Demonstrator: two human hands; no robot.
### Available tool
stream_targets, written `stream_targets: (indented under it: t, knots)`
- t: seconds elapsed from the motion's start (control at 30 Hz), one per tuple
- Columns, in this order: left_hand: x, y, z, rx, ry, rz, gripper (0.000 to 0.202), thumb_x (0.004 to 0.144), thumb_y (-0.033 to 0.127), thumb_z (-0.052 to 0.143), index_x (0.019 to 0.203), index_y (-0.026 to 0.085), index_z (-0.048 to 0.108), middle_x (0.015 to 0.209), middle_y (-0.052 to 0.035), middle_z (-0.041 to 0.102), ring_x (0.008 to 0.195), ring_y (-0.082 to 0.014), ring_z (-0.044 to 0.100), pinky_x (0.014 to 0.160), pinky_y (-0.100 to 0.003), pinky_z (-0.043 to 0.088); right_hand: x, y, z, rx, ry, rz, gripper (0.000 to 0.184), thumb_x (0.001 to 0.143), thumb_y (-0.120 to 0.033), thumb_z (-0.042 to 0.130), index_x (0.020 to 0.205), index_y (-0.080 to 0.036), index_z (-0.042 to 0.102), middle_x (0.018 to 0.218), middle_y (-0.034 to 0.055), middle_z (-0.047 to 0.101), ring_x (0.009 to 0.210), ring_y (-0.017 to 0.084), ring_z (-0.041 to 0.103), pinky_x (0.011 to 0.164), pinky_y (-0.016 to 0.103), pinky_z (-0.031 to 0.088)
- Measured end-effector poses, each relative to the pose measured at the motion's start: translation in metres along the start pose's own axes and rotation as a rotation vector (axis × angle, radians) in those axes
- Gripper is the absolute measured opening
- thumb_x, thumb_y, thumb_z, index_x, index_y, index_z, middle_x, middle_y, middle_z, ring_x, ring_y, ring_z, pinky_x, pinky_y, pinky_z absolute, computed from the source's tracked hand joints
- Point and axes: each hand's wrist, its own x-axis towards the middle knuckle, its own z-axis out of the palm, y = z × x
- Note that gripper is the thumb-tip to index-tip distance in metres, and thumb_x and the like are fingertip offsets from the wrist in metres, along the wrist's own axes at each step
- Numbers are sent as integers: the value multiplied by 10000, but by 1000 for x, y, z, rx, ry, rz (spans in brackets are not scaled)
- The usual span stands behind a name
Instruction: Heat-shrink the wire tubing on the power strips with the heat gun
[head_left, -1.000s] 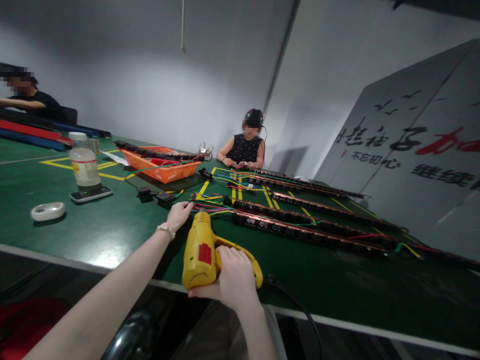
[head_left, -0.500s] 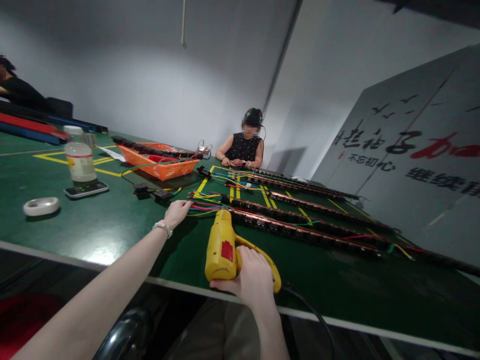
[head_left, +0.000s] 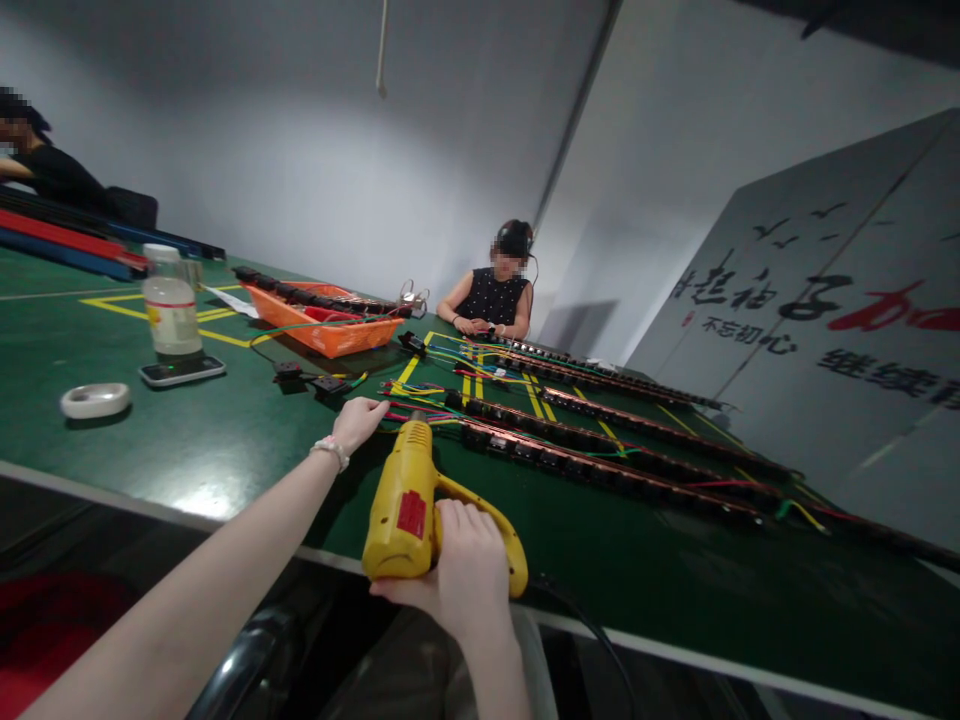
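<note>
In the head view, my right hand [head_left: 471,560] is wrapped round the handle of a yellow heat gun [head_left: 401,500] with a red label. Its nozzle points away from me, toward a bundle of coloured wires [head_left: 435,417]. My left hand [head_left: 360,424], with a bracelet at the wrist, pinches the free ends of those wires. They run right into a long dark strip with copper-coloured edges [head_left: 555,456]. A second strip [head_left: 517,412] with its own wires lies just behind it.
An orange basket [head_left: 330,342] holds another strip. Black connectors [head_left: 328,386], a phone [head_left: 183,372], a bottle [head_left: 171,315] and a white oval object [head_left: 95,401] lie on the green table [head_left: 247,440]. A co-worker [head_left: 491,295] sits opposite; another person [head_left: 52,170] is far left.
The heat gun in my right hand has moved left along the wires, closer to my left hand. My left hand keeps its pinch on the wire ends. The view has shifted slightly.
</note>
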Motion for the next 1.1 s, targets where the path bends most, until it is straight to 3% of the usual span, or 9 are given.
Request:
stream_targets:
  t: [0.17, 0.33, 0.8, 1.1]
  knots:
    - [3, -4, 0, -108, -20, -10, 463, 727, 514, 368, 512, 152, 561, 482, -2, 441, 537, -140, 427, 523, -249, 252, 3, -25, 9, 56, -10, -66, 807, 306, -787, 708, 832, -207, 515, 800, -3, 572, 782, 226, 537, 756, 372, 412]
    - [2, -5, -3, -179, -21, -30, 413, 684, 497, 400, 458, 165, 498, 430, 9, 379, 515, -135, 397, 504, -244, 239, 5, -27, 13, 67, 7, -78, 815, 308, -814, 682, 826, -209, 509, 795, -6, 572, 776, 226, 542, 755, 373, 408]
    - [-1, -3, -2, -119, 15, 1, 392, 725, 453, 398, 445, 180, 422, 433, 25, 306, 469, -111, 315, 495, -263, 180, 3, 8, 0, 76, 24, -56, 783, 342, -788, 700, 847, -214, 532, 831, 3, 596, 798, 223, 549, 768, 344, 383]
    - [2, -5, -1, -123, 27, -2, 416, 725, 471, 401, 441, 173, 461, 431, 14, 352, 490, -126, 362, 521, -258, 227, -1, 38, -6, -61, 55, -6, 766, 485, -771, 659, 964, -184, 551, 887, 45, 609, 847, 242, 559, 798, 362, 395]
